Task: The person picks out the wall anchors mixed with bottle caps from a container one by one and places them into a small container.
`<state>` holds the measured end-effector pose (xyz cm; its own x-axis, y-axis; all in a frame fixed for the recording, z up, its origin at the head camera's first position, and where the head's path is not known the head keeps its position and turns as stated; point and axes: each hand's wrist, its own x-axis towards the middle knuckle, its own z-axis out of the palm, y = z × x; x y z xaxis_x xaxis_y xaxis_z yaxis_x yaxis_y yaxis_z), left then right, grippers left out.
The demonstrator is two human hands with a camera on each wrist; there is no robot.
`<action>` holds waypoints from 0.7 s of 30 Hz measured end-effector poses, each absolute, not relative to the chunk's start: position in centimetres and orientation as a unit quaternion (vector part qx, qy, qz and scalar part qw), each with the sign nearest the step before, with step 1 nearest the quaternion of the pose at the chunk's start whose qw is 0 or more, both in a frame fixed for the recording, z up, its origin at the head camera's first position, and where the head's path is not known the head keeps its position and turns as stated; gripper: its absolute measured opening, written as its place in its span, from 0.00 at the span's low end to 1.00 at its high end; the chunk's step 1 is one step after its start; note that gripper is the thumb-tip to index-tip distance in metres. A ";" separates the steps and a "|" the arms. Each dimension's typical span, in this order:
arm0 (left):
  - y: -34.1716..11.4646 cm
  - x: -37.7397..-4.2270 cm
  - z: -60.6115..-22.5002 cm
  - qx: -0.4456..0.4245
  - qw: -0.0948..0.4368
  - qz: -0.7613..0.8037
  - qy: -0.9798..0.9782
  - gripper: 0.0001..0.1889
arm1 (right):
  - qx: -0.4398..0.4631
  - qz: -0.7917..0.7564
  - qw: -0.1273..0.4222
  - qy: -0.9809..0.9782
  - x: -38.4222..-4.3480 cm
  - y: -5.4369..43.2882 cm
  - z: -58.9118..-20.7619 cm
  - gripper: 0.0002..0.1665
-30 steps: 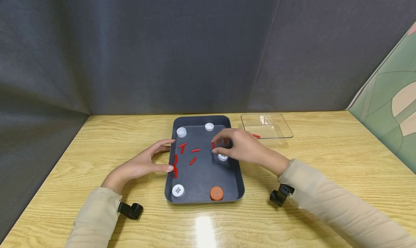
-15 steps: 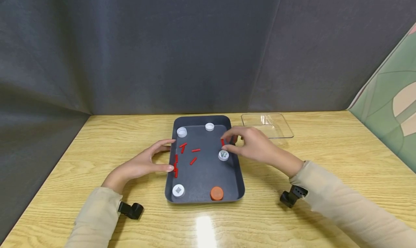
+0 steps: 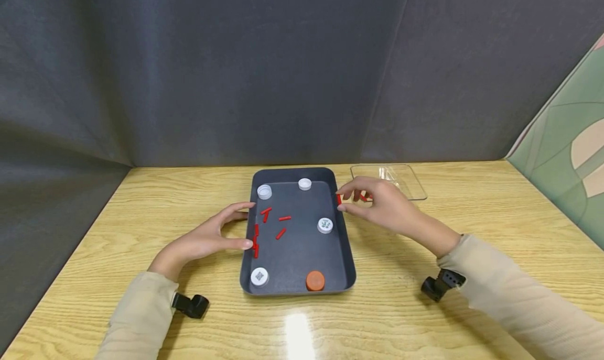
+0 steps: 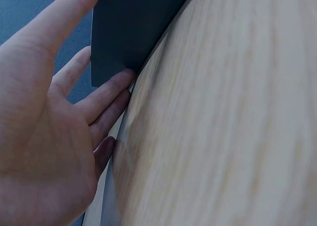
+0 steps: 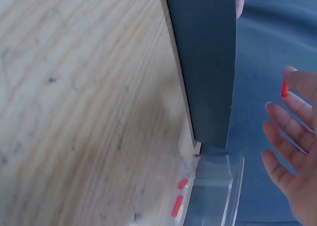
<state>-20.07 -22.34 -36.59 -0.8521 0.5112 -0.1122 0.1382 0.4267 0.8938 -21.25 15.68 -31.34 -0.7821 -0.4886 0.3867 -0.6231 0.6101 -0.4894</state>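
Note:
My right hand (image 3: 384,200) pinches a small red stick (image 3: 338,199) between thumb and index finger. It is above the right rim of a dark grey tray (image 3: 299,260). The right wrist view shows the same red stick (image 5: 284,89) held up, with the other fingers spread loosely. My left hand (image 3: 203,239) is at the tray's left side, thumb tip on the rim and fingers straight; in the left wrist view, fingertips (image 4: 126,77) touch the outer wall. Several red sticks (image 3: 281,233) lie scattered in the tray's left half.
The tray also holds white caps (image 3: 259,276), one with a green pattern (image 3: 325,225), and an orange cap (image 3: 315,280). Behind my right hand stands a clear plastic box (image 3: 410,179); red sticks (image 5: 177,206) lie in it. A grey partition (image 3: 264,77) rises behind the wooden table (image 3: 189,192).
My right hand has carried the pinched red stick to the right, from over the tray's inside to its right rim. The left hand has stayed put.

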 end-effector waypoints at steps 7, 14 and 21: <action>-22.3 -20.0 -36.5 0.195 0.189 0.499 0.823 0.44 | 0.313 0.314 0.122 -0.888 -21.5 16.7 -30.9 0.10; -22.3 -20.0 -36.5 0.195 0.187 0.496 0.825 0.44 | 0.301 0.298 0.129 -0.897 -21.5 17.9 -30.7 0.10; -22.3 -20.0 -36.6 0.193 0.189 0.499 0.823 0.45 | 0.280 0.290 0.137 -0.905 -21.3 19.5 -30.8 0.11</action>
<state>-20.01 -22.30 -36.57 -0.8540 0.5066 -0.1183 0.1296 0.4274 0.8947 -21.28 19.52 -30.77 -0.8061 -0.4269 0.4098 -0.5856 0.6752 -0.4485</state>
